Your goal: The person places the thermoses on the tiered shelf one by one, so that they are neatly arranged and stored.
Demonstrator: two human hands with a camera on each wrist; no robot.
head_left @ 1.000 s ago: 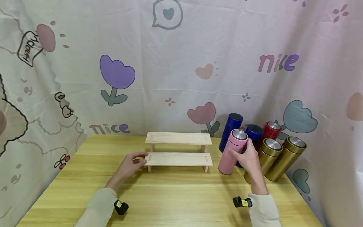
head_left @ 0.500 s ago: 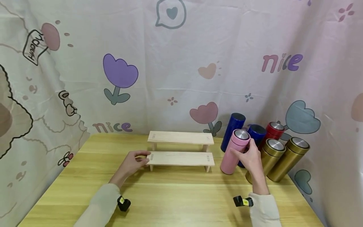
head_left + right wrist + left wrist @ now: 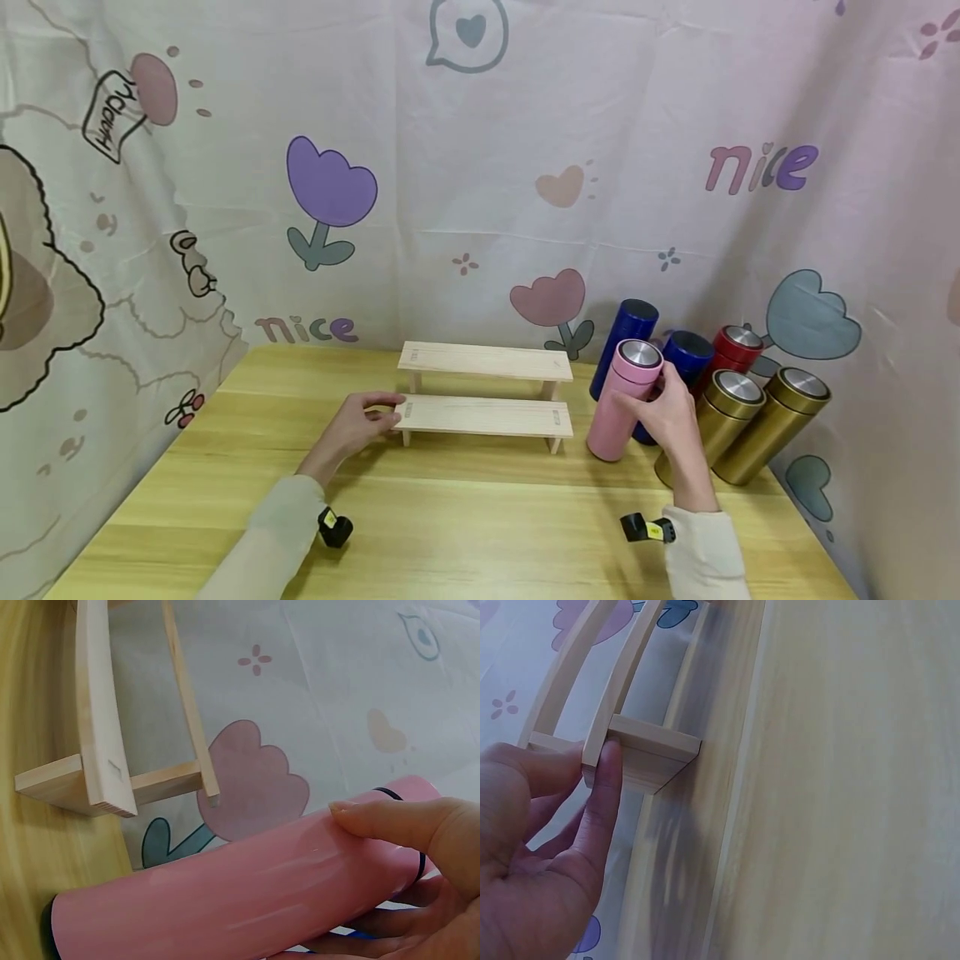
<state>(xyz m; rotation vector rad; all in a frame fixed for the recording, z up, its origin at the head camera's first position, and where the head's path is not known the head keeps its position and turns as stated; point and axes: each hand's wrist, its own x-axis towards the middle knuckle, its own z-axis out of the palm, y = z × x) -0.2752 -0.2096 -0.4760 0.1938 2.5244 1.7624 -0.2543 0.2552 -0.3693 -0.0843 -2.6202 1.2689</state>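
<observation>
My left hand pinches the left end of the front step of a two-step wooden rack; the left wrist view shows thumb and fingers on either side of the board's end. To the right of the rack, my right hand grips a pink thermos flask with a steel lid top. In the right wrist view the thumb lies along the flask below its black ring, and the fingers wrap behind it. The flask's base is at the tabletop.
Behind and right of the pink flask stand two blue flasks, a red one and two gold ones, close together. A patterned curtain hangs behind the wooden table.
The head view has shifted slightly, moving the whole scene right in the picture. Both hands keep their holds on the rack and the pink flask.
</observation>
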